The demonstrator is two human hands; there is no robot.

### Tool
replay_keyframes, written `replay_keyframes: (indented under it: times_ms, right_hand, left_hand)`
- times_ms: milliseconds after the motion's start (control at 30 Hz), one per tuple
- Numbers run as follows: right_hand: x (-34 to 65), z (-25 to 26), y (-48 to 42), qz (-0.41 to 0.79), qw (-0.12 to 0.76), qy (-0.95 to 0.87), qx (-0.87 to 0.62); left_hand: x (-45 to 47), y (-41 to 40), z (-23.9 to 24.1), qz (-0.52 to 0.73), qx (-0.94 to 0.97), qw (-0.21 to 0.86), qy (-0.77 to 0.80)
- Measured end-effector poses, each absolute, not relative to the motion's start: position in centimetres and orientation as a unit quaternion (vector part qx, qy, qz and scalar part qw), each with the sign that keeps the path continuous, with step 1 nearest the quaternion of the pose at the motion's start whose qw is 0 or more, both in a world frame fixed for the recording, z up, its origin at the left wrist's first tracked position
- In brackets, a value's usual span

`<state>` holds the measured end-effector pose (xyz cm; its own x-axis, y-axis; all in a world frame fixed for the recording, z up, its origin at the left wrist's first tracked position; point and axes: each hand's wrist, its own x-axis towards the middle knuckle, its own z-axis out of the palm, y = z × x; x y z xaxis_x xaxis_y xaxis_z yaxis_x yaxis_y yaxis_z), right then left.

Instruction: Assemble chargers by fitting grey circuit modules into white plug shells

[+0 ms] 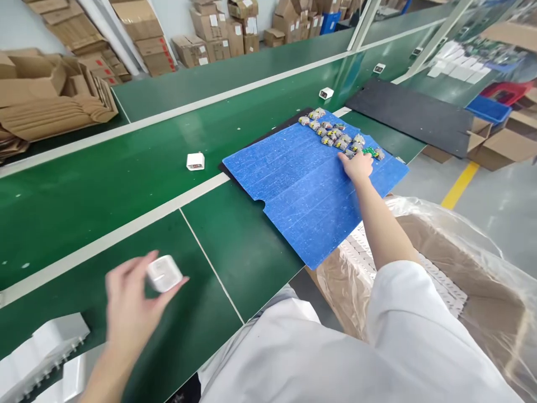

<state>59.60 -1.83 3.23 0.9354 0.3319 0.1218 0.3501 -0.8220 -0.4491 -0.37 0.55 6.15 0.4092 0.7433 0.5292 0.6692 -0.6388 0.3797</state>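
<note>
My left hand [133, 296] grips a small white plastic housing [164, 273] between thumb and fingers, above the green bench. The housing's hollow, open side faces up toward me. My right hand [357, 167] reaches over a blue corrugated plastic sheet [302, 190] to the near edge of a cluster of small grey and yellow parts [333, 134]. Its fingers are bent down at these parts, and what lies between the fingertips is hidden. A bit of green circuit board [370, 151] shows just beyond the fingers. More white housings [61, 336] stand in rows at the lower left.
A green conveyor belt [138, 162] runs behind the bench, carrying spaced white units [195, 162]. A plastic-lined carton [490, 268] with white pieces stands at my right. A black board [411, 115] lies farther right. Flattened cartons [54, 101] are stacked at the left.
</note>
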Motion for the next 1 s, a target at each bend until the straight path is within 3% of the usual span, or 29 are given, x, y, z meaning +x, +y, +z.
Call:
replay_keyframes:
  times_ms: [100, 200, 333, 400, 500, 733, 1000]
  right_hand:
    - [58.5, 3.4, -0.8, -0.032, 0.288, -0.172, -0.942]
    - [54.4, 3.7, 0.0, 0.011, 0.374, -0.286, -0.882]
    - [43.5, 4.5, 1.1, 0.346, 0.461, -0.480, -0.661]
    - [37.3, 5.0, 1.4, 0.496, 0.441, -0.516, -0.541]
    - [29.6, 4.9, 1.8, 0.612, 0.407, -0.532, -0.420]
    - [23.7, 0.4, 2.8, 0.563, 0.459, -0.557, -0.401]
    - [24.7, -1.2, 2.2, 0.457, 0.402, -0.670, -0.425]
  left_hand:
    - [2.8, 0.9, 2.9, 0.330, 0.868, 0.067, 0.365]
    - [4.5, 1.9, 0.9, 0.356, 0.858, 0.096, 0.359]
    - [4.7, 4.0, -0.6, 0.375, 0.835, 0.121, 0.384]
    - [4.5, 4.9, -1.2, 0.375, 0.819, 0.133, 0.414]
    - [4.3, 5.6, -2.1, 0.378, 0.801, 0.156, 0.438]
    - [4.0, 5.3, -2.7, 0.406, 0.811, 0.169, 0.386]
    - [4.4, 5.0, -2.7, 0.389, 0.838, 0.140, 0.356]
